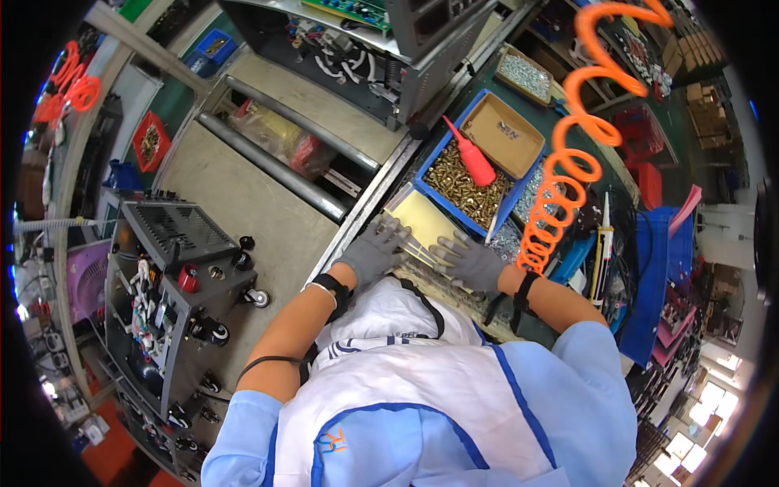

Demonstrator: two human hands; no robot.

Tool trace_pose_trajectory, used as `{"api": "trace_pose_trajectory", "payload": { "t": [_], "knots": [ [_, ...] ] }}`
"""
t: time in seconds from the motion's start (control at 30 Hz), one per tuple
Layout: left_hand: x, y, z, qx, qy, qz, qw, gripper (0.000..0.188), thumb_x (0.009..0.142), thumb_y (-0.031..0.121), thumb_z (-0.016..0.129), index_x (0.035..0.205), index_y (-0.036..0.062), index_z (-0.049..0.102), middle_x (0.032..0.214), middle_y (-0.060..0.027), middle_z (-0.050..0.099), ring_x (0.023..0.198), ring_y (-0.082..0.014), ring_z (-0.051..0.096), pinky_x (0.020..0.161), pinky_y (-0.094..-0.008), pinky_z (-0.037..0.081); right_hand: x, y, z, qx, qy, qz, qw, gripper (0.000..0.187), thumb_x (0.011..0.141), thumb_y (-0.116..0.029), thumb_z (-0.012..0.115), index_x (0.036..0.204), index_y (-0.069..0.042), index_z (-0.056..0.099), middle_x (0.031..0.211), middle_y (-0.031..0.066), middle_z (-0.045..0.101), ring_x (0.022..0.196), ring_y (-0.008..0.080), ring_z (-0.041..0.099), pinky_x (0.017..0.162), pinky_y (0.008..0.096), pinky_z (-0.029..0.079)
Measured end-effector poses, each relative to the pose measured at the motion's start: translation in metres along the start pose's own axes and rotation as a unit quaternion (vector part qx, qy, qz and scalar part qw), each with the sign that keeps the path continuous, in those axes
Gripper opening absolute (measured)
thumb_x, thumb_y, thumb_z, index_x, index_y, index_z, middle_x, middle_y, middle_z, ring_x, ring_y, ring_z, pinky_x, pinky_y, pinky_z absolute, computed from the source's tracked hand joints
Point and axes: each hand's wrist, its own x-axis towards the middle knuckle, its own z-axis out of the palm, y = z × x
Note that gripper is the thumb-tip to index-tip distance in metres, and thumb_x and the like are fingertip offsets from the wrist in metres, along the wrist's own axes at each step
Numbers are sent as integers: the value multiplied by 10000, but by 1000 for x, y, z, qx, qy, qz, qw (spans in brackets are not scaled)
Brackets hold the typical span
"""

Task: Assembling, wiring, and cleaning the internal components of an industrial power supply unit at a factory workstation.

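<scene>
White vest (pixel 422 375) fills lower centre; mid-frame, gloved left hand (pixel 373 250) and right hand (pixel 472 261) spread loosely, gripping nothing, beside yellow sheet (pixel 428 217).

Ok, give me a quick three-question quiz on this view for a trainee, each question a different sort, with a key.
1. Multiple choice: what colour is the squeeze bottle lying over the brass-coloured fasteners in the blue bin?
A) green
B) red
C) white

2. True or false: the left hand and the right hand both wear grey gloves.

3. Short answer: which hand is nearer the large orange coiled hose?

Key:
1. B
2. True
3. The right hand
</scene>
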Motion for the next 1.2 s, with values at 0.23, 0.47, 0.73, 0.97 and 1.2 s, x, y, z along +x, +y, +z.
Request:
{"api": "trace_pose_trajectory", "payload": {
  "t": [0.23, 0.47, 0.73, 0.97, 1.2],
  "knots": [
    [5, -3, 3, -53, -44, -29, 997, 380, 830, 291, 505, 1205, 237, 536, 1384, -118, 366, 1295, -318, 312, 1066, -533, 176, -2, -2, -5, 3, -8, -31, 999, 446, 784, -263, 560, 1190, -82, 525, 1365, 109, 376, 1327, 269, 264, 1092, 491, 183],
    [2, 0, 16, -30, 3, -89, 996, 429, 823, 326, 519, 1214, 150, 526, 1433, -119, 305, 1328, -329, 265, 1064, -538, 180, 15, -14, -12, -40, 47, 13, 998, 420, 711, -274, 592, 1061, -41, 583, 1243, 143, 474, 1238, 314, 367, 1026, 480, 270],
    [-22, -8, -1, -118, 74, -215, 967, 381, 761, 339, 614, 1076, 126, 605, 1260, -161, 463, 1195, -308, 405, 919, -444, 362, 55, -31, -33, 176, 325, 192, 909, 383, 738, -138, 589, 1101, -29, 536, 1154, 183, 494, 1083, 350, 455, 927, 414, 357],
    [-147, -19, -67, -149, 338, -389, 844, 261, 747, 212, 612, 975, 90, 579, 919, -115, 561, 916, -299, 525, 797, -401, 424, 97, 0, -68, 428, 473, 278, 718, 337, 840, -72, 529, 1163, 18, 494, 1132, 146, 523, 1058, 258, 501, 948, 355, 372],
    [-271, 15, -89, 114, 455, -682, 562, 289, 734, 228, 609, 992, 102, 579, 886, -97, 538, 907, -307, 493, 776, -429, 397, 78, 99, -154, 448, 653, 350, 500, 462, 895, -282, 506, 1242, 23, 480, 1161, 114, 548, 1027, 196, 525, 911, 339, 400]
  ]
}}
